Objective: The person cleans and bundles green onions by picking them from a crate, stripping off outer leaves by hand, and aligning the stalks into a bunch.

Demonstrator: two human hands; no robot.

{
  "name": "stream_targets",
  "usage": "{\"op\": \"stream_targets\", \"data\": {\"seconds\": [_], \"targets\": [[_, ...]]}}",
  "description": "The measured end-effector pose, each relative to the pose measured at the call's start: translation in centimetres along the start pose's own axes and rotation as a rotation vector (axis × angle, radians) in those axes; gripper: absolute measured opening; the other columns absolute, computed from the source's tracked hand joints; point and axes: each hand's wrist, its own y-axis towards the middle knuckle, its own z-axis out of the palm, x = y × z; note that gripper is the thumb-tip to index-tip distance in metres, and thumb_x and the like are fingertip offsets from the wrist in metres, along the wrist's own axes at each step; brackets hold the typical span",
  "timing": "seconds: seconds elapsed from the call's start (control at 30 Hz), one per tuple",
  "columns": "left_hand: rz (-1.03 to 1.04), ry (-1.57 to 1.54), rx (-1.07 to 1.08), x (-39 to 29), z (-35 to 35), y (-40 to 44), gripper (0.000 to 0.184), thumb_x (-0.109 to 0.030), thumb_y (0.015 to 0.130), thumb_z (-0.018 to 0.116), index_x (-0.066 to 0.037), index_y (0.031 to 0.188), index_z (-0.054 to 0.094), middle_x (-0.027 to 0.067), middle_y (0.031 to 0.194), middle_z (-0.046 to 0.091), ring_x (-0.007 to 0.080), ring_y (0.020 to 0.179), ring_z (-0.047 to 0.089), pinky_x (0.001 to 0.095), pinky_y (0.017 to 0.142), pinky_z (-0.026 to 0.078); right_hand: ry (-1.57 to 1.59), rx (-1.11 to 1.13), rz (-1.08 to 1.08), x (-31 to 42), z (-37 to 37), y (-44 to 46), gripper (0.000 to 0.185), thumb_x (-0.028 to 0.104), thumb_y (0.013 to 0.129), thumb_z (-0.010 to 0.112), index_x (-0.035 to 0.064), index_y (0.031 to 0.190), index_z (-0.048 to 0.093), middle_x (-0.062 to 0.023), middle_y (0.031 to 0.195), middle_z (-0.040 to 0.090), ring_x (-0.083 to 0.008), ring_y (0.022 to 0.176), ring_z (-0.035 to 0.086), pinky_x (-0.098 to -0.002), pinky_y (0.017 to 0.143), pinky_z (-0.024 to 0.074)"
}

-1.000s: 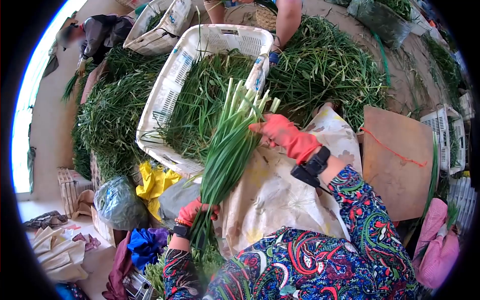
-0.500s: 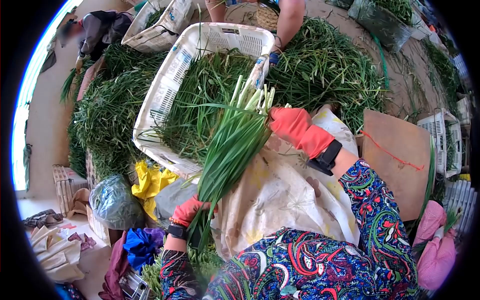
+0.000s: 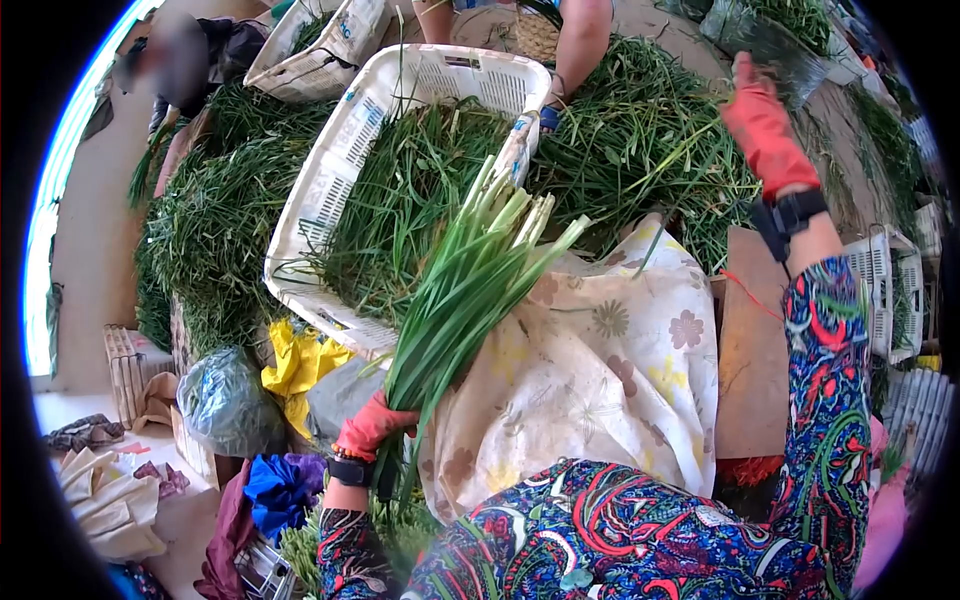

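My left hand (image 3: 376, 424), in a red glove, is closed around the leafy lower end of a bunch of garlic chives (image 3: 455, 300). The pale cut stalks fan out up and to the right, over the edge of a white plastic basket (image 3: 310, 215) full of loose green leaves. My right hand (image 3: 765, 130), also red-gloved, reaches far out at the upper right, holding nothing that I can see, a finger stretched out. It is nearest to a dark plastic bag (image 3: 775, 60) of greens. A flowered cloth (image 3: 590, 380) covers my lap.
Heaps of cut greens (image 3: 640, 130) lie beyond and beside the basket. A brown board (image 3: 750, 360) stands at my right, near another white crate (image 3: 885, 290). A stuffed clear bag (image 3: 230, 400) and yellow plastic (image 3: 300, 365) are at left. Another person's arm (image 3: 580, 50) is across from me.
My right hand has let go of the stalk end and swung up and right, away from the bunch. The stalks have spread apart. My left hand keeps its hold.
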Motion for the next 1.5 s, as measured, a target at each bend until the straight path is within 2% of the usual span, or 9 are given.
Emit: {"op": "stream_targets", "data": {"seconds": [0.13,0.27,0.57,0.67,0.8,0.87,1.07,1.33,1.5], "targets": [[-0.009,-0.023,-0.037,-0.8,0.4,-0.1,0.023,-0.001,0.069,0.065,-0.003,0.091,0.059,0.0039,0.069,0.060,0.0134,0.054,0.056,0.0246,0.049,0.045,0.642,0.369,-0.471,10.8,-2.0,-5.7,0.039,0.021,0.074,0.063,0.0045,0.108,0.056,-0.0120,0.098,0.060,-0.0260,0.096,0.055,-0.0335,0.085,0.0418],[-0.010,0.048,-0.002,-0.8,0.0,0.2,0.022,-0.001,0.068,0.065,-0.002,0.090,0.060,0.0028,0.069,0.059,0.0127,0.054,0.055,0.0254,0.051,0.045,0.333,0.374,-0.546,19.9,0.4,-13.0,0.040,0.035,0.075,0.055,0.0125,0.108,0.055,-0.0041,0.116,0.052,-0.0195,0.112,0.043,-0.0379,0.103,0.0186],[0.057,0.040,0.033,-1.7,0.2,0.0,0.022,-0.006,0.069,0.067,-0.001,0.088,0.057,0.0036,0.068,0.057,0.0130,0.053,0.054,0.0251,0.050,0.044,-0.033,-0.076,-0.992,22.3,5.1,-12.9,0.004,0.011,0.075,0.048,0.0113,0.071,0.050,-0.0051,0.066,0.052,-0.0235,0.070,0.055,-0.0372,0.091,0.0397],[0.005,0.040,0.036,-2.2,0.6,-0.2,0.023,-0.005,0.069,0.068,-0.001,0.088,0.058,0.0030,0.069,0.057,0.0131,0.054,0.055,0.0251,0.050,0.045,0.607,0.138,-0.892,19.5,4.2,-9.9,0.005,0.009,0.073,0.048,0.0110,0.069,0.051,-0.0068,0.068,0.054,-0.0247,0.070,0.056,-0.0369,0.088,0.0419],[0.010,0.052,0.031,-1.1,0.2,0.3,0.023,-0.004,0.069,0.068,0.000,0.089,0.058,0.0036,0.071,0.058,0.0133,0.054,0.056,0.0252,0.050,0.045,-0.197,0.346,-0.442,10.2,1.5,-1.4,0.015,0.009,0.075,0.047,0.0092,0.084,0.058,-0.0115,0.075,0.057,-0.0267,0.074,0.057,-0.0399,0.068,0.0439],[0.033,0.050,0.015,-0.7,0.2,0.2,0.023,-0.004,0.069,0.068,0.000,0.090,0.058,0.0038,0.072,0.059,0.0134,0.055,0.056,0.0254,0.050,0.045,-0.552,-0.253,-0.277,3.2,4.0,-0.1,0.015,0.010,0.075,0.050,0.0107,0.084,0.063,-0.0113,0.082,0.061,-0.0225,0.078,0.060,-0.0325,0.068,0.0471],[0.024,0.034,-0.034,-0.8,1.1,0.0,0.028,-0.007,0.068,0.071,-0.004,0.094,0.061,0.0000,0.073,0.060,0.0094,0.057,0.053,0.0250,0.051,0.044,0.226,0.393,-0.768,16.1,-2.3,-9.4,0.025,0.030,0.081,0.046,0.0120,0.087,0.063,-0.0106,0.084,0.062,-0.0261,0.080,0.059,-0.0408,0.075,0.0428],[0.040,0.107,-0.034,-0.3,1.5,0.4,0.023,-0.005,0.070,0.067,-0.002,0.092,0.060,0.0048,0.072,0.061,0.0139,0.054,0.058,0.0256,0.050,0.046,0.454,1.149,0.072,21.2,0.9,-14.4,0.053,0.053,0.076,0.045,0.0080,0.097,0.064,-0.0131,0.099,0.062,-0.0241,0.099,0.056,-0.0386,0.091,0.0319],[0.071,0.089,0.034,-2.0,2.2,-0.1,0.020,-0.003,0.070,0.066,-0.001,0.089,0.059,0.0057,0.072,0.061,0.0144,0.054,0.058,0.0252,0.048,0.046,1.004,0.965,0.490,20.8,1.9,-15.1,0.044,0.043,0.068,0.058,0.0028,0.086,0.064,-0.0158,0.086,0.062,-0.0270,0.082,0.058,-0.0319,0.073,0.0429]]}}
